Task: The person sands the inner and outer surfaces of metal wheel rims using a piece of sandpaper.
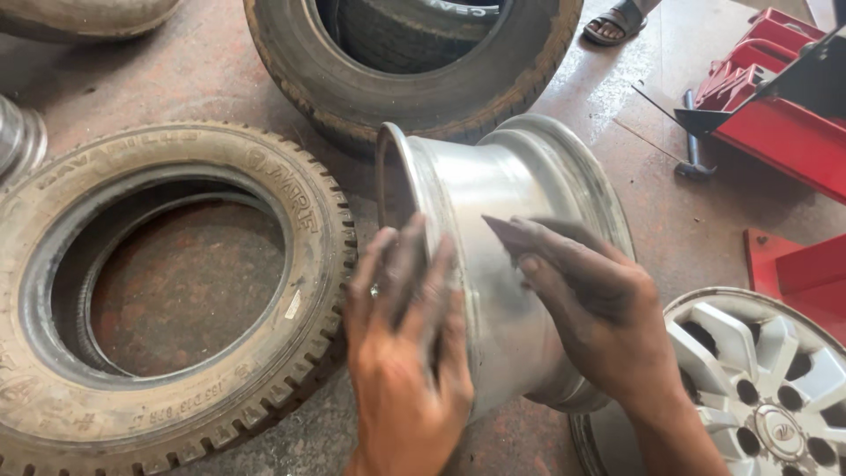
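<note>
Rim [493,189] stands on edge right of a tyre [167,282]; my left hand [407,353] and right hand [590,304] press flat, open, on it.

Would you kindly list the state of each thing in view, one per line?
Bare rim: on its edge, no tyre fitted.
Left hand: open, flat on the rim.
Right hand: fingers pressed on the rim's barrel.
Left tyre: flat on the floor, empty.
Far tyre: lying flat, another inside.
Alloy wheel: lying face up.
Hammer: lying on the floor.
</note>
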